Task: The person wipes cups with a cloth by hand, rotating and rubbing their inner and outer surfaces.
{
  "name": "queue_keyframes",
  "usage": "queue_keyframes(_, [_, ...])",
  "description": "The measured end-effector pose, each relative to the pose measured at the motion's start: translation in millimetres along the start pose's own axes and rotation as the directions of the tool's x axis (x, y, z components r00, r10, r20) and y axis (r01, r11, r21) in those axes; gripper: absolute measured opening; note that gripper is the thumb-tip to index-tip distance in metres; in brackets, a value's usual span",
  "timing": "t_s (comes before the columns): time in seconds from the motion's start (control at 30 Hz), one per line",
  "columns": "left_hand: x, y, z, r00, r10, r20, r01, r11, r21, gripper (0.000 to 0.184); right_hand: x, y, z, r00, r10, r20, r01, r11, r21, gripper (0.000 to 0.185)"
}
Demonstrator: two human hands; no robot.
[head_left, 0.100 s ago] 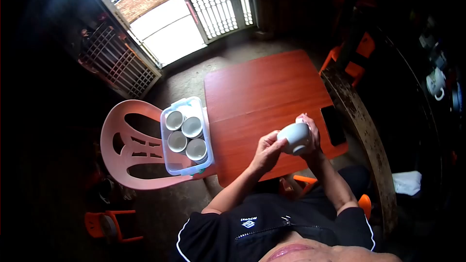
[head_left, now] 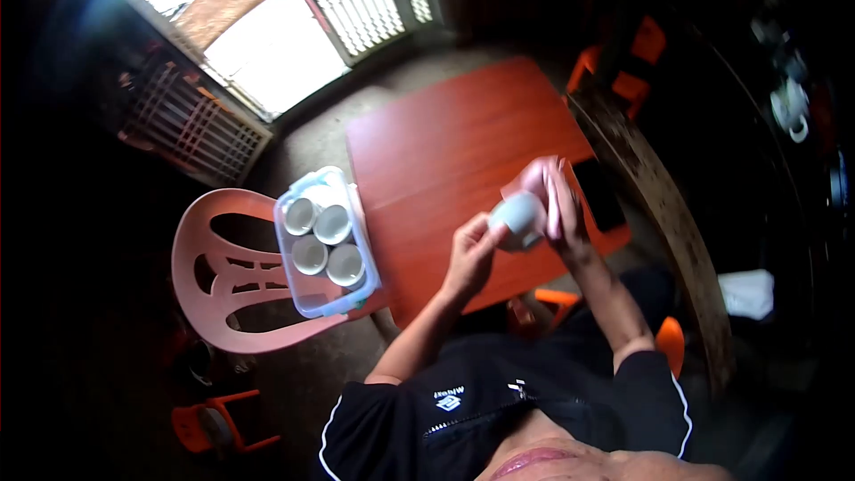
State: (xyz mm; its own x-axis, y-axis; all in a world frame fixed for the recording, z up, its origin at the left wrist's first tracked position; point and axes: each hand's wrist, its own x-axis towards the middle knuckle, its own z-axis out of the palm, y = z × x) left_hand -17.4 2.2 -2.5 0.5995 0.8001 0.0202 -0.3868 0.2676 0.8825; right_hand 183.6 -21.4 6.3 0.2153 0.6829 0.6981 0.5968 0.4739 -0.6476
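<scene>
Over the near part of the red-brown table, my left hand (head_left: 472, 254) grips a white bowl (head_left: 515, 216) by its side, thumb on the outside. The bowl is tilted, its rounded underside towards me. Close to the bowl's right side is my right hand (head_left: 563, 214), blurred by motion, closed on a pale pink cloth (head_left: 537, 180). Whether the cloth touches the bowl is hard to make out. To the left, a clear plastic box (head_left: 307, 310) holds several white bowls (head_left: 332, 224), mouths up, some apparently stacked.
The box rests on a pink plastic chair (head_left: 200, 303) against the left edge of the table (head_left: 427, 138). A black phone (head_left: 598, 194) lies at the table's right edge. Beyond it runs a worn wooden beam (head_left: 655, 183). Orange stools (head_left: 240, 419) stand around, and a doorway (head_left: 276, 53) opens ahead.
My right hand has come away from around the bowl, showing more of the pink cloth. The bowl has tipped in my left hand. The whole view has shifted slightly.
</scene>
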Motion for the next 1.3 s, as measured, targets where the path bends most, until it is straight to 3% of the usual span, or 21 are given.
queue_keyframes(0.07, [-1, -5, 14, 0.988, -0.100, -0.121, 0.092, 0.994, -0.066, 0.021, 18, -41, -2, 0.670, 0.742, 0.015, -0.649, 0.576, 0.498, 0.050])
queue_keyframes(0.1, [9, -8, 26, 0.990, -0.083, -0.113, 0.059, 0.978, -0.202, 0.024, 23, -45, -11, 0.675, 0.735, 0.067, -0.652, 0.551, 0.521, 0.047])
queue_keyframes(0.17, [8, -16, 23, 0.994, -0.088, -0.067, 0.058, 0.929, -0.366, 0.035, 9, -58, -6, 0.947, 0.285, 0.146, -0.315, 0.910, 0.268, 0.033])
queue_keyframes(0.2, [9, -19, 24, 0.998, -0.051, -0.023, 0.040, 0.940, -0.338, 0.034, 2, -65, -3, 0.985, 0.030, 0.171, -0.065, 0.978, 0.199, 0.036])
queue_keyframes(0.27, [0, -18, 31, 0.997, 0.041, -0.060, -0.051, 0.983, -0.179, 0.035, -6, -72, 9, 0.899, -0.130, 0.418, 0.236, 0.949, -0.211, 0.035])
queue_keyframes(0.4, [-6, -18, 31, 0.992, -0.062, 0.110, 0.022, 0.942, 0.336, 0.021, -24, 2, 13, 0.972, -0.068, 0.224, 0.073, 0.997, -0.014, 0.019])
queue_keyframes(0.43, [-9, -13, 30, 0.980, -0.145, 0.138, 0.071, 0.896, 0.438, 0.021, -10, -6, -6, 0.858, 0.304, 0.415, -0.377, 0.920, 0.105, 0.023])
queue_keyframes(0.5, [-13, -8, 37, 0.988, -0.098, 0.120, 0.039, 0.907, 0.419, 0.022, -10, -14, -11, 0.796, 0.415, 0.440, -0.545, 0.807, 0.225, 0.029])
queue_keyframes(0.57, [-7, -10, 37, 0.995, -0.010, 0.097, -0.023, 0.944, 0.329, 0.024, -12, -38, 4, 0.983, 0.126, 0.133, -0.141, 0.983, 0.113, 0.034])
queue_keyframes(0.67, [-6, -11, 30, 0.989, 0.091, -0.117, -0.067, 0.978, 0.196, 0.021, -31, -71, 17, 0.945, -0.061, 0.323, 0.148, 0.956, -0.252, 0.030])
queue_keyframes(0.7, [-5, -7, 26, 0.996, 0.007, -0.087, 0.004, 0.992, 0.127, 0.018, -30, -59, 19, 0.947, -0.067, 0.313, 0.121, 0.980, -0.158, 0.028])
queue_keyframes(0.73, [3, -1, 5, 0.974, -0.079, 0.213, 0.003, 0.942, 0.337, 0.018, -26, -44, 17, 0.962, -0.180, 0.205, 0.215, 0.962, -0.166, 0.028])
queue_keyframes(0.8, [-10, 7, 28, 0.977, -0.162, 0.137, 0.089, 0.899, 0.429, 0.020, -23, -15, 21, 0.988, 0.037, 0.150, -0.067, 0.978, 0.197, 0.030])
queue_keyframes(0.87, [-16, 5, 25, 0.981, -0.166, 0.099, 0.127, 0.940, 0.316, 0.024, -27, -9, 13, 0.918, 0.232, 0.320, -0.351, 0.850, 0.392, 0.036])
queue_keyframes(0.93, [-13, 3, 25, 0.994, -0.083, 0.075, 0.076, 0.993, 0.096, 0.025, -20, -22, 23, 0.991, -0.054, 0.126, 0.036, 0.990, 0.137, 0.038])
queue_keyframes(0.97, [-9, 0, 19, 0.994, -0.099, 0.035, 0.099, 0.995, 0.000, 0.027, -23, -36, 21, 0.977, 0.092, 0.194, -0.109, 0.991, 0.081, 0.037])
queue_keyframes(1.0, [-11, -15, -10, 0.993, -0.116, 0.034, 0.115, 0.993, 0.027, 0.030, -24, -55, 21, 0.975, -0.037, 0.219, 0.067, 0.990, -0.128, 0.037])
queue_keyframes(1.07, [-18, -9, -4, 0.991, -0.029, -0.131, 0.036, 0.998, 0.049, 0.013, -25, -64, 22, 0.909, -0.164, 0.382, 0.241, 0.956, -0.165, 0.035])
queue_keyframes(1.17, [-12, 0, -6, 0.974, -0.223, 0.044, 0.209, 0.954, 0.213, 0.018, -30, -29, 24, 0.920, -0.121, 0.372, 0.202, 0.962, -0.185, 0.031])
queue_keyframes(1.2, [-13, 5, 7, 0.978, -0.206, 0.043, 0.196, 0.966, 0.166, 0.018, -20, -26, 22, 0.946, -0.023, 0.323, -0.006, 0.996, 0.088, 0.031])
queue_keyframes(1.3, [-14, 5, 16, 0.990, -0.129, 0.049, 0.125, 0.988, 0.086, 0.021, -15, -34, 17, 0.926, -0.041, 0.374, 0.034, 0.999, 0.027, 0.033])
